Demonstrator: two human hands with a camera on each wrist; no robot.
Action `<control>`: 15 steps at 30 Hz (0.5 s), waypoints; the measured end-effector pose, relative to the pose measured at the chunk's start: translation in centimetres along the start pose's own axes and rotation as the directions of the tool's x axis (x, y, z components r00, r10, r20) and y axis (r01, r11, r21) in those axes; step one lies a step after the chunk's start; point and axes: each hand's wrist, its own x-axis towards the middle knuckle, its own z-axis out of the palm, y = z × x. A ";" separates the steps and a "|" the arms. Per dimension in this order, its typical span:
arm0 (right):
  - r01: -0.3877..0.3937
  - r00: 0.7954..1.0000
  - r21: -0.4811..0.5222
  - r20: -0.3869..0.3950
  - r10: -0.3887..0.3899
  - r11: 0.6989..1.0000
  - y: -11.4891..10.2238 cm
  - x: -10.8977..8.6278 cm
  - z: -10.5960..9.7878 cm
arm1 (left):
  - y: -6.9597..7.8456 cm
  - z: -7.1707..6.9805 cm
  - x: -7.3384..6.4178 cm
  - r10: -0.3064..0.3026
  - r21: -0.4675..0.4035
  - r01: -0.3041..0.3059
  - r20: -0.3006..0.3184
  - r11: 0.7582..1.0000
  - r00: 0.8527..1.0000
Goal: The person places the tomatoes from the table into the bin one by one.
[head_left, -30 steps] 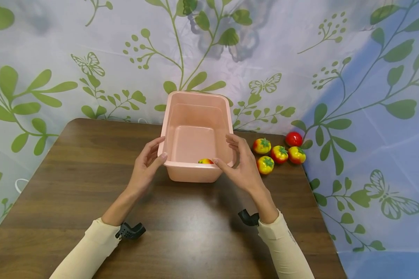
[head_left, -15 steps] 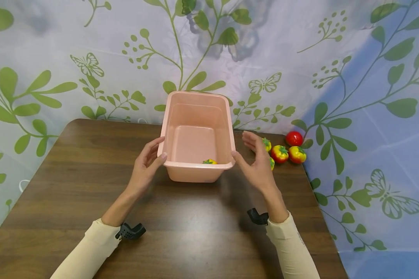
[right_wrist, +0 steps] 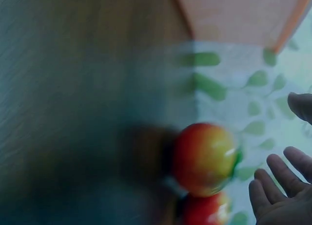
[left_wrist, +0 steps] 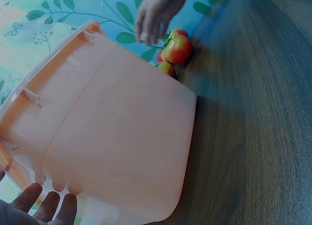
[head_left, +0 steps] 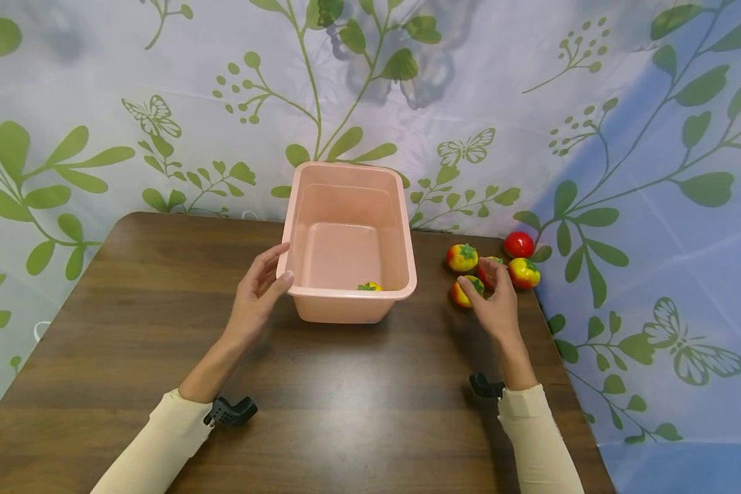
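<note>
I've got the left hand (head_left: pixel 256 291) gripping the pink bin (head_left: pixel 342 310) at its near-left rim, and well to the right, the right hand (head_left: pixel 498 302), fingers apart, holding nothing. The near yellow-red fruit (head_left: pixel 458 296) sits on the table (head_left: pixel 346 412) just left of that nearer hand, roundish, no clear long axis, leafy top up; the bin runs near to far.

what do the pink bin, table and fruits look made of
Pink bin: probably moulded plastic, smooth, slight sheen; rounded corners, ribs under the rim. Table: wood or wood-look laminate, satin; brown grain. Fruits: possibly painted plastic or foam, glossy; bright highlights.
</note>
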 end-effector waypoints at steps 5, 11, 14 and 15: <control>-0.060 0.998 -0.030 0.034 0.061 0.998 2.7 -0.1 0.1 | 0.1 0.1 -0.1 -0.007 -0.002 0.007 -0.001 1.000 1.000; -0.083 0.994 -0.076 0.064 0.088 0.994 4.7 -0.1 0.8 | 0.0 0.1 -0.1 -0.005 0.010 0.005 -0.001 1.000 1.000; -0.110 0.989 -0.110 0.085 0.120 0.988 4.9 -0.2 1.0 | 0.0 0.1 -0.1 -0.001 0.009 0.001 0.000 1.000 1.000; -0.120 0.987 -0.117 0.091 0.131 0.986 4.9 -0.2 1.0 | 0.0 0.1 -0.1 0.001 0.008 -0.001 0.001 1.000 1.000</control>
